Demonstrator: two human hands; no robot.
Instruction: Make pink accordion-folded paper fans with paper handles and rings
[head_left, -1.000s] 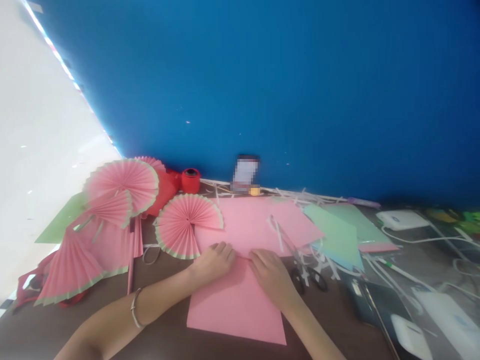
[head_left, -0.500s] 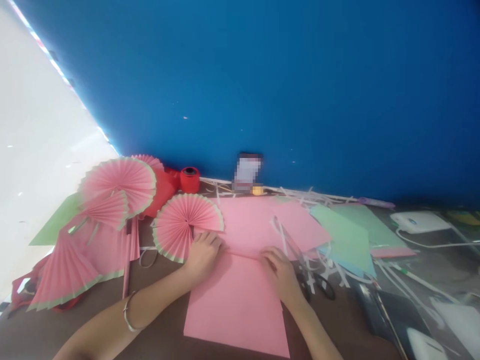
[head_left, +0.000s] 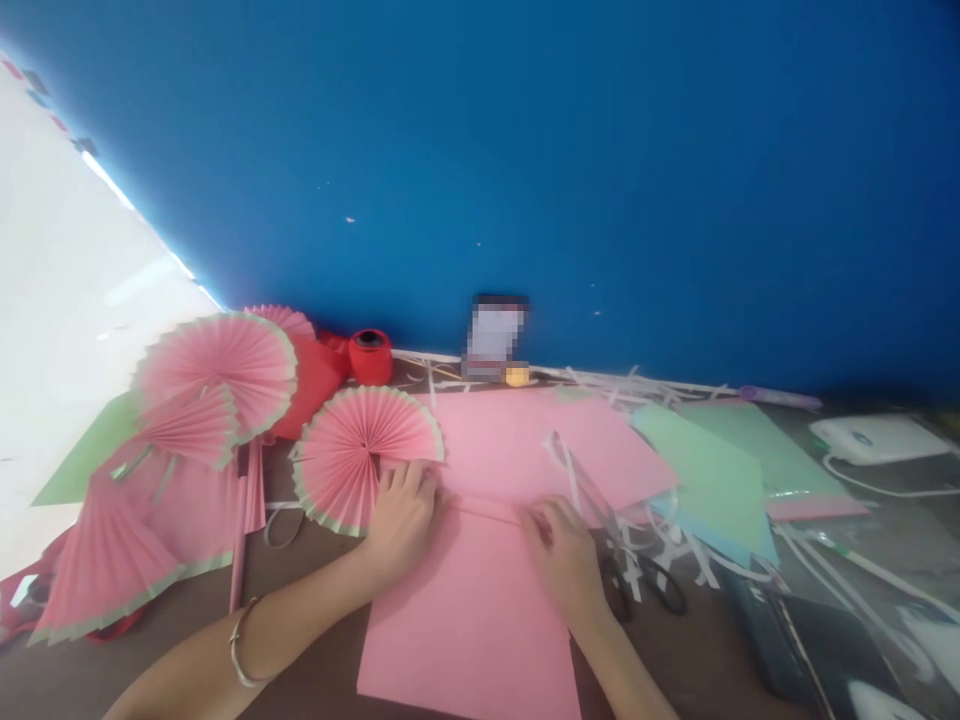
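Note:
A pink sheet of paper [head_left: 472, 620] lies on the brown table, its far edge folded into a narrow strip. My left hand [head_left: 405, 512] has its fingers bent over the left end of that fold, closed on the paper. At the right end, my right hand [head_left: 562, 550] pinches the same folded edge between thumb and fingers. Just beyond my left hand lies a round pleated fan [head_left: 330, 450], pink with a pale green rim. Another pink sheet [head_left: 495, 440] is spread flat behind the fold.
More pleated pink fans [head_left: 217, 375] are piled at the left beside a red roll [head_left: 370, 357]. Black-handled scissors [head_left: 664, 585] lie right of my right hand, among white paper strips. Green sheets [head_left: 705, 480] and a white device [head_left: 877, 440] are farther right. A blue wall rises behind.
The camera view has shifted slightly, spreading things outward. Both hands remain on the folded edge in nearly the same pose, and the sheet looks much the same.

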